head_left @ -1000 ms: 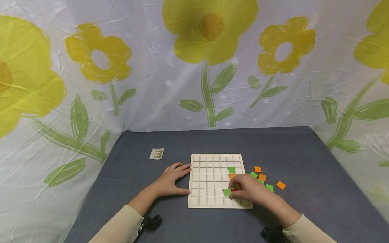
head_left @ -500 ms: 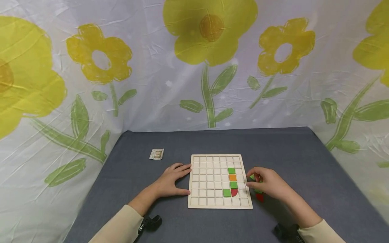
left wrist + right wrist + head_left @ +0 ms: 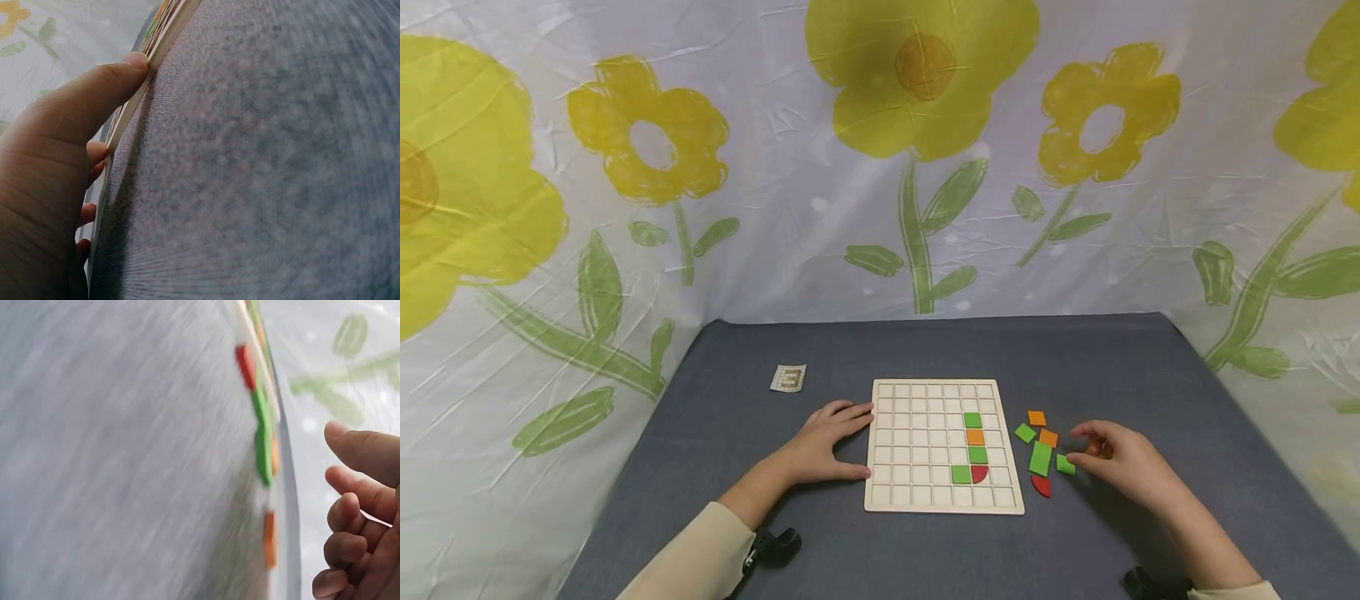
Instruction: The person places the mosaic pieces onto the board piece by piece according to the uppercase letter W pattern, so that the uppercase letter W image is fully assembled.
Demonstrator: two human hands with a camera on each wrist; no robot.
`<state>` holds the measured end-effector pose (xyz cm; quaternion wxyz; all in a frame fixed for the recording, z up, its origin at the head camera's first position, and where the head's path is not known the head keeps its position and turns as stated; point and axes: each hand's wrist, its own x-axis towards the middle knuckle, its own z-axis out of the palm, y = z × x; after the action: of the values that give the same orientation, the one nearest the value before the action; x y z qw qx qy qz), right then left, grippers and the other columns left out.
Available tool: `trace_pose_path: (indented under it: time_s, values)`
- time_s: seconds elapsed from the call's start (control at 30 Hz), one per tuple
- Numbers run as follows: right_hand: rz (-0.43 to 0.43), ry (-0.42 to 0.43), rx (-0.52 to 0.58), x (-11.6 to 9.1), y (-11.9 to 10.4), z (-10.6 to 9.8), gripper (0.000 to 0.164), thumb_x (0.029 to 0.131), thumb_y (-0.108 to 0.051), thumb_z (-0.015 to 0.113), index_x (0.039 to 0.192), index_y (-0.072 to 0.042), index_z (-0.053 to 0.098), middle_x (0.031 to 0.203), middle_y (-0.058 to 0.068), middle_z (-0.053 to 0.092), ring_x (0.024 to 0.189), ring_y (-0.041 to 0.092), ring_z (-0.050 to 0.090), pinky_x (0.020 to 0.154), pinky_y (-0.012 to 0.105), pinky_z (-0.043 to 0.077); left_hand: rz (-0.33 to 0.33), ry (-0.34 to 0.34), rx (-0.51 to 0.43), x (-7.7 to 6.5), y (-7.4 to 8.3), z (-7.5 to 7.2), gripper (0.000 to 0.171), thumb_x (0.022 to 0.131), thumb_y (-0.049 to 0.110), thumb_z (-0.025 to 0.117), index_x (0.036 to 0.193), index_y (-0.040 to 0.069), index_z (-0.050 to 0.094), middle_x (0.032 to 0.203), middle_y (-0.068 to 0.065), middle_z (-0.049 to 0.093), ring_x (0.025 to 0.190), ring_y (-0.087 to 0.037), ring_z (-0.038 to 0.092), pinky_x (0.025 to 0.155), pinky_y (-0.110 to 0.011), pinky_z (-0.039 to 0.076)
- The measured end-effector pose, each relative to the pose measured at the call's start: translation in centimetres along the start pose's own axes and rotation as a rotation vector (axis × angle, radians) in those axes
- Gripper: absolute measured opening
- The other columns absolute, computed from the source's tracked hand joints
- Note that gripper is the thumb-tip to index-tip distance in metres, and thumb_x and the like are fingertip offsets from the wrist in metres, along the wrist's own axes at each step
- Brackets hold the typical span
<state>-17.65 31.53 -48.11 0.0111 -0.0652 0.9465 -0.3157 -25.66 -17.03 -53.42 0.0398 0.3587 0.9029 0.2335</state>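
Left of the frame's centre, a small white card with a printed grid [image 3: 787, 378] lies on the dark grey cloth-covered table [image 3: 865, 350]. Just below, the left hand [image 3: 826, 447] has straight, spread fingers touching the left edge of a pale square wooden grid board [image 3: 901, 437] at lower centre. In the board's right half sit three green square tiles [image 3: 961, 474], an orange square tile [image 3: 974, 437] and a red quarter-round tile [image 3: 979, 474]. Right of it lie loose green pieces [image 3: 1040, 458], orange squares [image 3: 1036, 417] and a red curved piece [image 3: 1041, 486]. Farthest right, the right hand [image 3: 1126, 462] hovers near a separate orange piece [image 3: 270, 540], fingers loosely bent, thumb apart, gripping nothing.
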Motion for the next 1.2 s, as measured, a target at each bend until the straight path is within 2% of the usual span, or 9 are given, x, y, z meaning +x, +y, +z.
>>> trace_pose_path:
  time_s: [0.27,0.5,0.77,1.0,1.2]
  values:
    - [0.127,-0.019,-0.069,-1.0,2.6,-0.8,0.051,0.085,-0.036,0.085,0.118,0.000,0.069,0.083,0.002,0.055,0.072,0.018,0.050,0.061,0.034,0.039,0.011,0.008,0.015,0.1,-0.3,0.1,0.095,0.083,0.069,0.073,0.158,0.018,0.044,0.164,0.004,0.035,0.147,-0.031,0.030,0.113,-0.064,0.023]
    - [0.210,-0.071,-0.090,-1.1,3.1,-1.0,0.046,0.087,-0.041,0.082,0.107,-0.002,0.068,0.080,0.002,0.053,0.070,0.019,0.047,0.062,0.037,0.036,0.002,-0.003,0.013,0.1,-0.3,0.1,0.095,0.083,0.069,0.073,0.159,0.018,0.043,0.165,0.004,0.034,0.148,-0.031,0.029,0.114,-0.064,0.023]
    - [0.219,-0.031,-0.121,-1.1,3.0,-0.5,0.031,0.090,-0.030,0.079,0.102,-0.004,0.070,0.076,0.001,0.054,0.065,0.019,0.047,0.059,0.035,0.036,0.004,-0.007,0.012,0.1,-0.1,0.1,0.095,0.084,0.068,0.073,0.159,0.018,0.043,0.165,0.003,0.034,0.148,-0.032,0.029,0.114,-0.064,0.022]
    - [0.177,0.001,-0.123,-1.2,2.7,-0.7,0.028,0.090,-0.027,0.079,0.103,-0.002,0.074,0.075,0.000,0.054,0.064,0.018,0.047,0.058,0.034,0.036,-0.001,-0.008,0.008,0.0,-0.1,0.1,0.095,0.084,0.068,0.074,0.159,0.018,0.043,0.165,0.004,0.034,0.149,-0.032,0.028,0.114,-0.064,0.022]
    - [0.143,0.019,-0.082,-1.0,1.6,-1.4,0.031,0.091,-0.026,0.078,0.108,0.000,0.075,0.077,0.000,0.055,0.064,0.017,0.048,0.054,0.030,0.036,-0.002,-0.005,0.008,0.1,-0.1,0.0,0.095,0.083,0.068,0.074,0.159,0.019,0.044,0.165,0.004,0.034,0.149,-0.032,0.028,0.114,-0.064,0.023]
